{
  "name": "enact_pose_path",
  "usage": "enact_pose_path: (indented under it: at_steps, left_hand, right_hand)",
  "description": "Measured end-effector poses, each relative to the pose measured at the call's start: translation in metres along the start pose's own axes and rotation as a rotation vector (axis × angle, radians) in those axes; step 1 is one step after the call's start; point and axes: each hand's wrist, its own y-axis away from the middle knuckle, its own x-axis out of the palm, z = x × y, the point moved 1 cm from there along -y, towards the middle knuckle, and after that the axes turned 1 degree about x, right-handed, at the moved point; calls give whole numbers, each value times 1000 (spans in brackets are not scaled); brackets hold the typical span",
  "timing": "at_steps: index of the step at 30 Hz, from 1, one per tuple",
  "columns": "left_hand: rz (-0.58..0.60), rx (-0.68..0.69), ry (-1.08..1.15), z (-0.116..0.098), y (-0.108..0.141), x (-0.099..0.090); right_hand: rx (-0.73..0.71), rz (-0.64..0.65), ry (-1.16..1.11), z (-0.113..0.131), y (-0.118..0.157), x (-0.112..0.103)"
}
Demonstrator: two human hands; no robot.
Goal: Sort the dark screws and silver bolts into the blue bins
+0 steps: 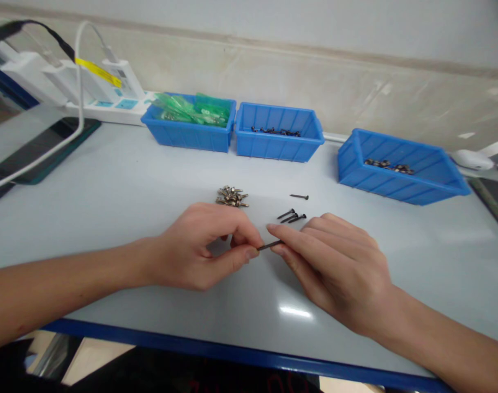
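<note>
Between my two hands I hold a dark screw (269, 245) above the table. My left hand (216, 245) pinches one end of it between thumb and forefinger. The other end sits in the pinch of my right hand (339, 256), whose fingers hide it. Just beyond the right fingertips lie several black screws (292, 216) side by side. A single dark screw (299, 196) rests apart, farther back. Behind my left hand is a small heap of silvery hex-head screws (231, 196).
Along the wall stand a blue bin (187, 136) with green plastic bags, a middle blue bin (275, 147) with dark screws, and a right blue bin (400, 183) with metal pieces. A power strip (109, 113), a white cable (80, 82) and a dark phone (52, 147) occupy the left.
</note>
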Motion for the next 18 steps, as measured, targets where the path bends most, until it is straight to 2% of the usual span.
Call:
enact_pose_path:
  at_steps: [7,18]
  left_hand:
    - [-94,-26,-6,0,1,2]
    - [-124,-50,19,1,1,4]
  right_hand:
    - [16,-7,14,2,0,-6]
    - [-40,-16,88,2,-1,-4]
